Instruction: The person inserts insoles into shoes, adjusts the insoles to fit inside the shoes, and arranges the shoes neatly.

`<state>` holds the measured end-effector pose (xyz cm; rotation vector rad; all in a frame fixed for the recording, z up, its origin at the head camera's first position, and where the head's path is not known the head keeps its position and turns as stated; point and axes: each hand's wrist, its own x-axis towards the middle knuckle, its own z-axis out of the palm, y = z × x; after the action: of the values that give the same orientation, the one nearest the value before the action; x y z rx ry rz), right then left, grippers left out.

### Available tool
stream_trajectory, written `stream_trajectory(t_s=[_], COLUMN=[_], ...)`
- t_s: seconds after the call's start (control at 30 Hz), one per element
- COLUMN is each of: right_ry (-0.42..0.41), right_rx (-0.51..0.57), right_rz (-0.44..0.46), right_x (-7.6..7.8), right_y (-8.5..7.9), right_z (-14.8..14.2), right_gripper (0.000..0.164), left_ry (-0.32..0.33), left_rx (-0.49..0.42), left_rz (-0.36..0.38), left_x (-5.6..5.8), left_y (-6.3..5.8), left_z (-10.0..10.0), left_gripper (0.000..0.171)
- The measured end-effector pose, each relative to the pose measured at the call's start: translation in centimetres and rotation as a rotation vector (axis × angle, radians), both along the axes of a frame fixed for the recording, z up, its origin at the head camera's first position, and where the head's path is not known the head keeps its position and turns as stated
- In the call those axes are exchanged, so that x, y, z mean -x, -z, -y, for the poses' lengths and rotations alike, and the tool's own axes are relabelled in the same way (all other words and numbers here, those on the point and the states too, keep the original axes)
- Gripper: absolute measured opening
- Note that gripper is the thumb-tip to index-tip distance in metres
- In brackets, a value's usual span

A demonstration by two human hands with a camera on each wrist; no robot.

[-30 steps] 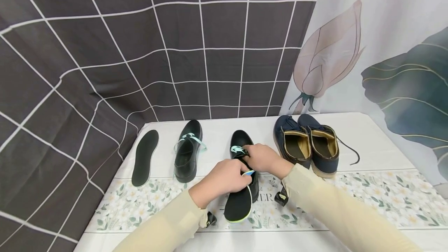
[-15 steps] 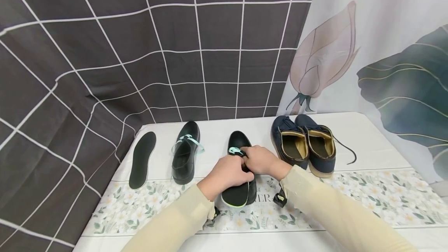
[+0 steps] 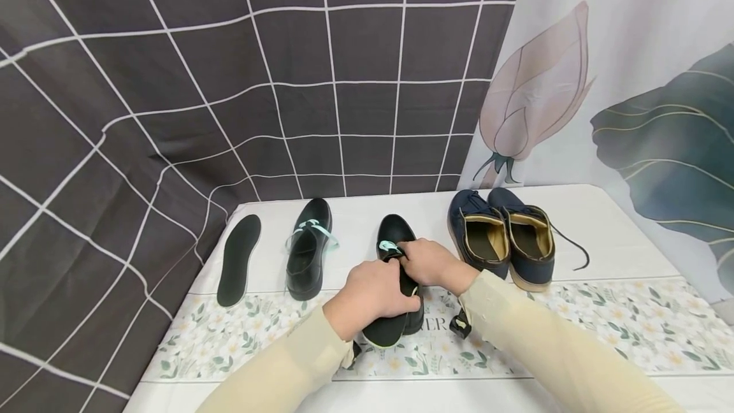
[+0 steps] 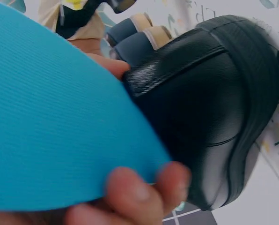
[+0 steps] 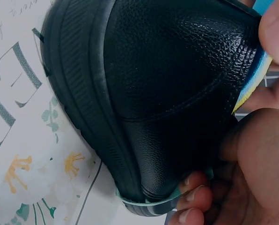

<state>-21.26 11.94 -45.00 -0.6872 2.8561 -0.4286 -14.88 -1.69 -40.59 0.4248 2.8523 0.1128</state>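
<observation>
A black leather shoe [image 3: 395,228] with mint laces lies at the middle of the table, toe pointing away. My left hand [image 3: 369,289] grips a black-topped insole [image 3: 385,331], its front part at the shoe's opening and its heel end sticking out toward me. In the left wrist view the blue underside of the insole [image 4: 60,122] fills the left, with fingertips [image 4: 130,192] curled at its edge. My right hand [image 3: 430,263] holds the shoe near its laces; in the right wrist view its fingers [image 5: 195,199] curl at the shoe's side. The insole's front end is hidden.
A second black shoe [image 3: 306,253] with mint laces stands to the left, and another black insole [image 3: 239,260] lies beyond it. On the right is a pair of navy shoes [image 3: 482,228], one lace trailing. A dark grid-patterned cloth [image 3: 367,107] hangs behind the white table [image 3: 608,234].
The insole has moved forward and lies closer along the shoe, with less of it sticking out toward me. My left hand has turned with it. The right hand stays by the laces.
</observation>
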Motion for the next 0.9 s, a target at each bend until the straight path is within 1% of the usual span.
stream_trajectory(t_s=[0.1,0.2,0.3,0.4,0.5,0.57,0.67,0.8,0.9], right_ry=[0.003,0.005,0.006,0.000,-0.015,-0.019,-0.015,-0.022,-0.024], right_rx=[0.003,0.008,0.014,0.023,0.038,0.051,0.066,0.077,0.078], right_rz=[-0.008,-0.010,0.000,0.018,0.034,0.043,0.056,0.061,0.068], right_x=[0.0,0.0,0.1,0.1,0.1,0.2,0.3,0.6,0.7], right_y=[0.1,0.2,0.3,0.2,0.3,0.3,0.5,0.5,0.4], right_z=[-0.2,-0.3,-0.4,-0.5,-0.6,-0.6,-0.6,-0.6,-0.7], right_gripper=[0.034,0.031,0.031,0.033,0.033,0.032,0.034,0.033,0.034], left_ry=[0.031,0.065,0.119,0.175,0.201,0.198,0.176,0.124,0.083], left_rx=[-0.057,-0.090,-0.088,-0.061,-0.050,-0.049,-0.079,-0.119,-0.129], left_rz=[-0.018,-0.043,-0.075,-0.091,-0.079,-0.075,-0.089,-0.114,-0.115], left_x=[-0.3,-0.4,-0.2,0.3,0.9,1.4,2.0,2.6,2.6], left_y=[-0.4,-0.5,-0.6,-0.5,-0.3,0.0,0.7,1.8,2.1], left_z=[0.0,-0.1,-0.3,-0.5,-0.8,-1.0,-1.1,-1.0,-1.0], left_gripper=[0.069,0.049,0.029,0.024,0.022,0.023,0.022,0.020,0.023])
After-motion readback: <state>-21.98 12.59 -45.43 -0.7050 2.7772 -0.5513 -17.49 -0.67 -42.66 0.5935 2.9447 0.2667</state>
